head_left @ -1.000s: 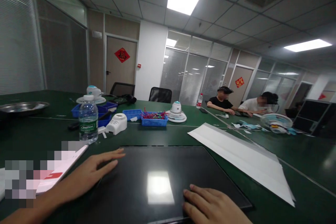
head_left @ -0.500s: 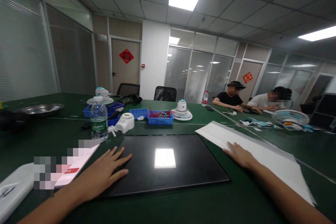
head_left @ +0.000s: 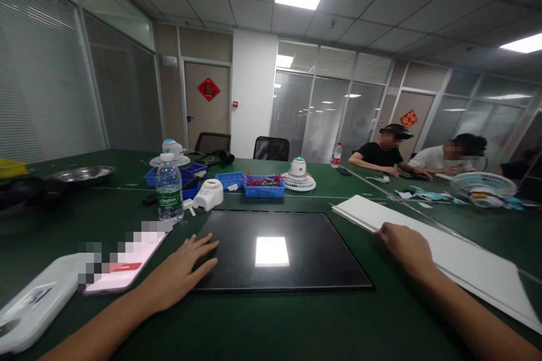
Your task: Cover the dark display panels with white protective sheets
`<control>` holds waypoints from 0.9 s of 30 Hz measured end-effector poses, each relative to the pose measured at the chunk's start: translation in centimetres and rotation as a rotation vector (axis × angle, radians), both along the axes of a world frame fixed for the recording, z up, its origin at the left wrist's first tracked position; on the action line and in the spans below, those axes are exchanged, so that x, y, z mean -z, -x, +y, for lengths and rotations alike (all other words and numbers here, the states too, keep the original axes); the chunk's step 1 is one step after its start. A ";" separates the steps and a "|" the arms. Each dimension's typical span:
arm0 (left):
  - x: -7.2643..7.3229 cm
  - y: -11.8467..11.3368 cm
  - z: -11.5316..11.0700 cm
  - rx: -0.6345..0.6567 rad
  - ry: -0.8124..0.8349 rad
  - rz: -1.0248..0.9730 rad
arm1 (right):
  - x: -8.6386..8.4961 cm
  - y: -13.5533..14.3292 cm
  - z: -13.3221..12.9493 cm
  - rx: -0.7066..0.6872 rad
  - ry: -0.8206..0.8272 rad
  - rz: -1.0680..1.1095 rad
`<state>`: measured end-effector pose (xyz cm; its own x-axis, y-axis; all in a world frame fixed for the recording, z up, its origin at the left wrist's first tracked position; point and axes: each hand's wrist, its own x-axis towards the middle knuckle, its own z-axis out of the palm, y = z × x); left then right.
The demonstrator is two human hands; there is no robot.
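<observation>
A flat black glossy panel, like a screen, lies on the green table with a ceiling light mirrored in it. My left hand rests over its left edge, fingers spread and holding nothing. To the right, a stack of large white sheets lies at a slant, apart from the panel. My right hand is closed at the near left edge of these sheets, fingers curled in and fingertips hidden. Left of my left hand are a pink-and-white flat item, partly blurred out, and a white rounded device.
A water bottle stands behind the left hand, beside a white plastic housing. Farther back are a blue tray of coloured wires, a white fan part and a metal dish. Two people sit at the far right near a fan cage.
My right hand has gone from lying flat on the white sheets to closing at their edge. The sheets have shifted slightly right and lie flatter. My left hand stays on the panel.
</observation>
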<state>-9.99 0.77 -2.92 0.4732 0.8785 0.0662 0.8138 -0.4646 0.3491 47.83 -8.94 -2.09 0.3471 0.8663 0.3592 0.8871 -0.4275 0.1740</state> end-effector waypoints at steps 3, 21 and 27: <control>0.2 0.0 0.1 0.005 0.002 -0.032 | -0.4 3.4 0.2 -0.102 -0.064 -0.051; -0.6 -0.2 -0.7 0.030 -0.026 0.022 | -1.1 19.9 -2.6 -1.068 0.150 0.464; -0.8 -0.2 -0.1 -0.035 -0.055 0.062 | 0.2 6.4 1.7 -0.391 -0.027 0.166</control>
<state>-9.78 0.66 -2.08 0.4466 0.8905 0.0866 0.8494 -0.4524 0.2718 41.39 -7.22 -2.25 0.0493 0.9352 0.3506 0.9984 -0.0560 0.0089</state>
